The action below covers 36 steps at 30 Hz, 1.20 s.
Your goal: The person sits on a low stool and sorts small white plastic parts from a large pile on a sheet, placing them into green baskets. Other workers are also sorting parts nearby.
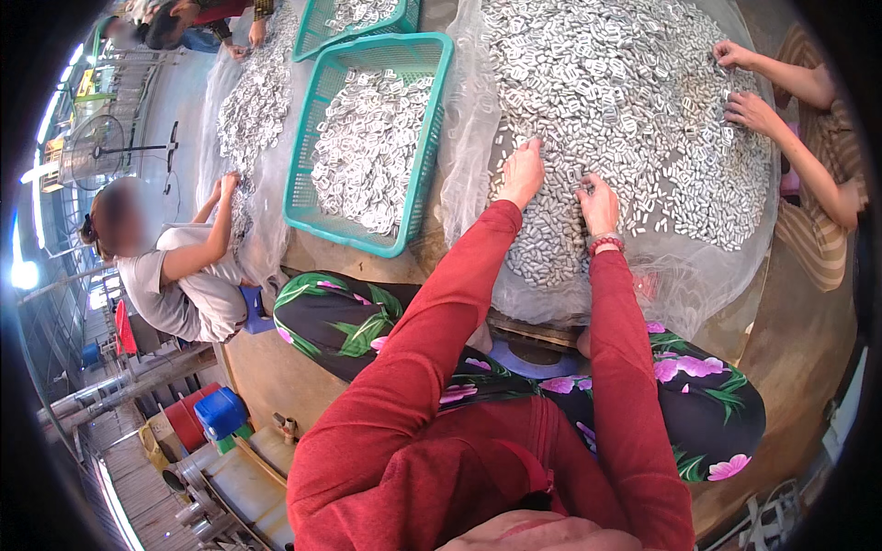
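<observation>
A wide heap of small silver-grey metal pieces (588,92) covers a translucent plastic sheet (467,147). Some pieces look like open buckle frames, others like short pellets. My left hand (522,174) rests at the heap's near left part, fingers drawn together and pointing into the pieces; whatever they hold is hidden. To its right, my right hand (599,208), below a red bead bracelet (607,244), has thumb and fingers pinched at the pieces. What is in that pinch is too small to make out. Pellets (544,243) lie thickly between my two wrists.
Left of the heap stands a green plastic basket (300,174) of flat metal frames, with another basket (317,18) behind it. A co-worker's hands (749,101) touch the heap's right edge. Another person (179,285) sits at a second heap (253,101) on the left.
</observation>
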Each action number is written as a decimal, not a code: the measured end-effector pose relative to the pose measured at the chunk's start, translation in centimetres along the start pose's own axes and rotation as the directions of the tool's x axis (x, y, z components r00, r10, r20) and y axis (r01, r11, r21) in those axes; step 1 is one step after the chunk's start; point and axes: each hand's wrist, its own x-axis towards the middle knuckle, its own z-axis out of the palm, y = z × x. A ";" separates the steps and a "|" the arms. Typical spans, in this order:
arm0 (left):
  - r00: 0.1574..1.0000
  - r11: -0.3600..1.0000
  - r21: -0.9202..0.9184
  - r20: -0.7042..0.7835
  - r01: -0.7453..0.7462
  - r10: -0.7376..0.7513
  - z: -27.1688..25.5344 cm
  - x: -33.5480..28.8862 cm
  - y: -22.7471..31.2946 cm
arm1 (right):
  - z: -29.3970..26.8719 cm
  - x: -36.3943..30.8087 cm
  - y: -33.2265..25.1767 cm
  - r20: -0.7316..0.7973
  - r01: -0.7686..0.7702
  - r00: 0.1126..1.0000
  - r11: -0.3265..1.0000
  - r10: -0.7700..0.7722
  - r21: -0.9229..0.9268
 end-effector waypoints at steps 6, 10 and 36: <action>0.904 0.408 -0.814 0.420 0.413 -0.078 -4.4 -2.9 0.8 | -0.6 -1.4 -0.2 0.179 -0.264 0.962 0.531 0.206 0.805; 0.840 -0.522 -0.663 0.478 0.536 0.256 -6.3 -5.3 0.4 | -3.7 -2.2 -2.5 0.296 -0.281 0.955 0.369 0.016 0.886; 0.978 -0.993 -0.008 0.172 -0.114 -0.113 -22.4 -0.6 -3.7 | -9.9 -2.4 -8.9 -0.273 0.295 0.952 0.666 -0.140 0.685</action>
